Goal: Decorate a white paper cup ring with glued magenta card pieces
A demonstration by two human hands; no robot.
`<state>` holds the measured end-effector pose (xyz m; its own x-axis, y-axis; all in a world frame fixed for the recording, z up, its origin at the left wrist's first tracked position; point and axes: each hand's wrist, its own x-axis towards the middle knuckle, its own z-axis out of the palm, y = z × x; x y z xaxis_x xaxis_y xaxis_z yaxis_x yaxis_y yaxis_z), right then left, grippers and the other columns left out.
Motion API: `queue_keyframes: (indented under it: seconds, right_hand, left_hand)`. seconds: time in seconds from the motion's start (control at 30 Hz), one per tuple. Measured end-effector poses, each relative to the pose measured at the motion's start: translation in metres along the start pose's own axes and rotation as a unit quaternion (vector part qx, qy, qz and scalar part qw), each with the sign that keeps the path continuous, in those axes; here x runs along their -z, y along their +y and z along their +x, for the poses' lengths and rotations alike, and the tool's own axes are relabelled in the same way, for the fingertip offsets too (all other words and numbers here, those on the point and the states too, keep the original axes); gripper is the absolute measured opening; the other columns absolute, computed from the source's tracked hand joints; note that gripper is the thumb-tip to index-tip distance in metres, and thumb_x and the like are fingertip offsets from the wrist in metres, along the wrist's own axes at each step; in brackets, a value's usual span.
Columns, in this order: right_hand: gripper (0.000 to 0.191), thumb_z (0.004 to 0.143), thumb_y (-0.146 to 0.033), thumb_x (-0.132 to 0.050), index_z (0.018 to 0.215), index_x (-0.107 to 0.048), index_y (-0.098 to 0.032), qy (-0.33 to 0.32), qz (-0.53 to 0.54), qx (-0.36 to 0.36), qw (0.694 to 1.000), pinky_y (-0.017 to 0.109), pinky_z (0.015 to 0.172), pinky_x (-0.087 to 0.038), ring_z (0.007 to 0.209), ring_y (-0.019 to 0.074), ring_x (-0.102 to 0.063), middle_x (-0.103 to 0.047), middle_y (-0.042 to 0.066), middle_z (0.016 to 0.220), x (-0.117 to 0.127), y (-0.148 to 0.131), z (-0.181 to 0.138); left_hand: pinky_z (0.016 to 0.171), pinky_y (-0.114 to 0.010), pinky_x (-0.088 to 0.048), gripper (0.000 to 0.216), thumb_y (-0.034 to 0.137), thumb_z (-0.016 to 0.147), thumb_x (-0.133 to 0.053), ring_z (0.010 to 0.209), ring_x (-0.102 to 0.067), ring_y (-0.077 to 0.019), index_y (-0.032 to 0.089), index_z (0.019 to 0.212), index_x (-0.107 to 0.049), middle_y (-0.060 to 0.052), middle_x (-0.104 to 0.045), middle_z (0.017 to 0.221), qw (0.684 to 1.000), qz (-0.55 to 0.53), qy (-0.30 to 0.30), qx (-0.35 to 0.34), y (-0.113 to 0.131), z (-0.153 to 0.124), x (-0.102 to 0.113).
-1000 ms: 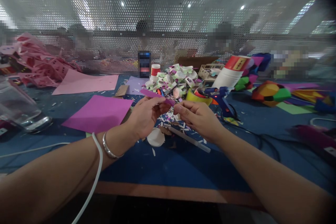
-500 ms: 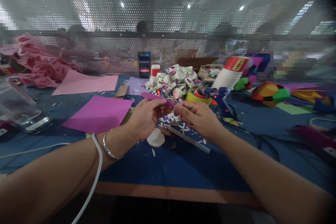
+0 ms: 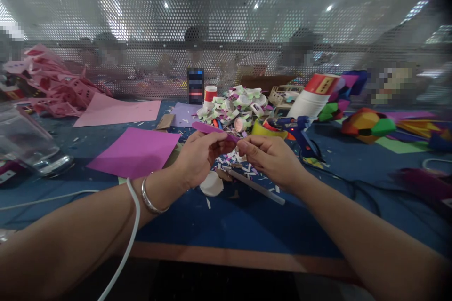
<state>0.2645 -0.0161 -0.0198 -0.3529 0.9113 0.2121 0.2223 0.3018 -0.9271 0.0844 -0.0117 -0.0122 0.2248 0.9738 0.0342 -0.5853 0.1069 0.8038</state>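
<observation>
My left hand and my right hand meet above the blue table, fingertips almost touching. Both pinch a narrow purple paper strip, which sticks out up and to the left past my left fingers. A silver bangle and a white cord cross my left wrist. Under my hands lie a small white cup, a clear glue stick and scattered paper scraps.
A magenta paper sheet lies to the left, a pink sheet behind it. Behind my hands stand a heap of paper pieces, a blue glue gun, a white tube and coloured paper balls. A perforated screen closes the back.
Both hands keep their pinch on the purple strip and have barely shifted; the view has moved slightly.
</observation>
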Motion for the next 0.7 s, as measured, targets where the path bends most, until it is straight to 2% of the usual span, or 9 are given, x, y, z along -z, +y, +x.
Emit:
queue_keyframes:
  seconds: [0.1,0.27,0.5,0.7]
  right_hand:
    - [0.046,0.091,-0.060,-0.062,0.072,-0.059,-0.018,-0.003,0.006,0.000,1.000,0.023,0.042,-0.018,0.043,0.0041,-0.025,-0.031,-0.009,0.051,-0.0011,-0.0017,-0.0007]
    - [0.048,0.088,-0.062,-0.065,0.068,-0.057,-0.019,0.007,0.051,-0.027,0.998,0.023,0.040,-0.015,0.040,0.0041,-0.023,-0.029,-0.009,0.047,-0.0045,-0.0043,-0.0010]
    - [0.044,0.084,-0.059,-0.072,0.072,-0.059,-0.018,0.055,0.146,-0.052,0.986,0.021,0.038,-0.013,0.041,0.0035,-0.022,-0.030,-0.010,0.049,-0.0027,-0.0012,0.0032]
    - [0.042,0.086,-0.057,-0.070,0.074,-0.058,-0.019,0.039,0.154,-0.077,0.984,0.021,0.035,-0.010,0.039,0.0036,-0.023,-0.031,-0.010,0.049,-0.0037,-0.0048,0.0029]
  left_hand:
    - [0.074,-0.026,-0.052,0.017,0.009,0.080,-0.068,0.064,-0.063,-0.0106,0.009,0.064,-0.071,-0.003,-0.067,0.062,1.000,0.001,-0.016,-0.006,-0.0006,0.0007,0.0009]
    - [0.073,-0.026,-0.052,0.017,0.009,0.081,-0.066,0.065,-0.065,-0.0115,0.008,0.065,-0.072,-0.005,-0.068,0.065,1.000,0.009,-0.003,0.005,0.0003,0.0000,0.0007]
    - [0.073,-0.026,-0.052,0.014,0.009,0.081,-0.066,0.067,-0.066,-0.0124,0.008,0.069,-0.073,-0.008,-0.071,0.069,1.000,0.018,-0.001,0.010,0.0015,-0.0008,0.0001]
    - [0.068,-0.025,-0.050,0.017,0.009,0.081,-0.063,0.064,-0.064,-0.0119,0.008,0.066,-0.072,-0.007,-0.069,0.065,0.999,0.036,0.013,-0.002,0.0014,-0.0021,-0.0023]
